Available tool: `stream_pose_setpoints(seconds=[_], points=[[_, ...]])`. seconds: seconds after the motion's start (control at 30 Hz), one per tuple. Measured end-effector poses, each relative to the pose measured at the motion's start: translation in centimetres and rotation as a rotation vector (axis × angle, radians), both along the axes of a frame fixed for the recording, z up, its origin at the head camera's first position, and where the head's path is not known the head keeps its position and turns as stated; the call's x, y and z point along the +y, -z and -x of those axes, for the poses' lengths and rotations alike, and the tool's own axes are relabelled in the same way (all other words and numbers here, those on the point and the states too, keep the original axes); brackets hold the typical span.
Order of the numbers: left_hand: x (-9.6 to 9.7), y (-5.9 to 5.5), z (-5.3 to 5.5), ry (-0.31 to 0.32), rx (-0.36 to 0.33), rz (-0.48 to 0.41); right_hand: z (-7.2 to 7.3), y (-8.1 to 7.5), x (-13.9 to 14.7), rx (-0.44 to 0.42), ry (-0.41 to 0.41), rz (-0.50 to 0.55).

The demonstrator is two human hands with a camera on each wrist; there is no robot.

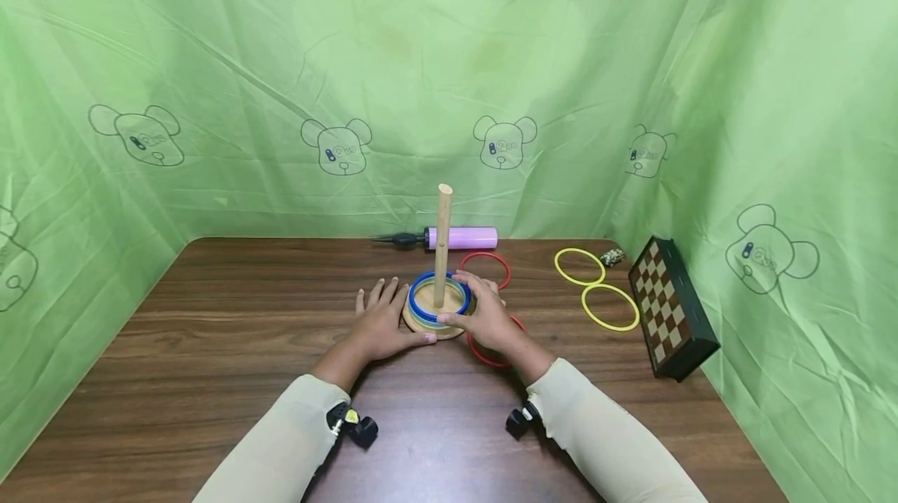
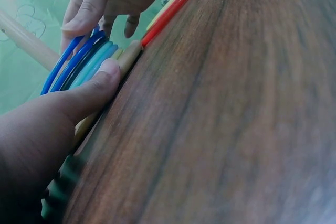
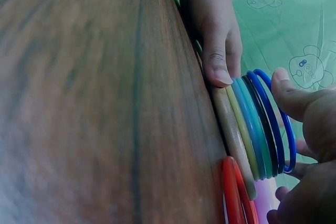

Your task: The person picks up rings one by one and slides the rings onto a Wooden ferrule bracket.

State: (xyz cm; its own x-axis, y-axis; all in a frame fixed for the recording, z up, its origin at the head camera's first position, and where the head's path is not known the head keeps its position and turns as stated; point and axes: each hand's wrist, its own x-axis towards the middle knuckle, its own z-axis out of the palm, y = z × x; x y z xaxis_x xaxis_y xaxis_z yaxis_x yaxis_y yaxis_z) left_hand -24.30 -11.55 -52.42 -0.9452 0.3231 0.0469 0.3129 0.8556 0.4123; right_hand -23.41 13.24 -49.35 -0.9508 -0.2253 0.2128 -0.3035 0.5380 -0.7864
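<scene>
A wooden peg (image 1: 443, 238) stands upright on a round wooden base (image 3: 234, 129). Around it lies a stack of several rings, from yellow at the bottom through light blue, teal (image 3: 257, 129) and a dark one to two blue rings. My right hand (image 1: 491, 322) pinches the topmost blue ring (image 3: 290, 135), thumb on the near side and fingers on the far side; that ring sits slightly tilted over the blue one below. At the left of the base, my left hand (image 1: 382, 330) lies with fingers spread, its straight thumb pressing the base's front edge.
Two red rings (image 1: 484, 255) lie on the table just right of the base, one partly under my right hand. Farther right are two yellow rings (image 1: 610, 328), a small patterned object (image 1: 613, 256) and a checkered board box (image 1: 669, 308). A purple hand pump (image 1: 471, 238) lies behind the peg.
</scene>
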Motion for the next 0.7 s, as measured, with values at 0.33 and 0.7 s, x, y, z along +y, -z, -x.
stream_pose_setpoints(seconds=[0.33, 0.7], points=[[-0.04, -0.05, 0.01, 0.001, 0.004, 0.003, 0.10, 0.03, 0.14, 0.021, -0.067, 0.029], [-0.06, -0.10, 0.01, -0.002, 0.004, 0.016, 0.23, -0.13, 0.14, 0.015, -0.094, 0.033]])
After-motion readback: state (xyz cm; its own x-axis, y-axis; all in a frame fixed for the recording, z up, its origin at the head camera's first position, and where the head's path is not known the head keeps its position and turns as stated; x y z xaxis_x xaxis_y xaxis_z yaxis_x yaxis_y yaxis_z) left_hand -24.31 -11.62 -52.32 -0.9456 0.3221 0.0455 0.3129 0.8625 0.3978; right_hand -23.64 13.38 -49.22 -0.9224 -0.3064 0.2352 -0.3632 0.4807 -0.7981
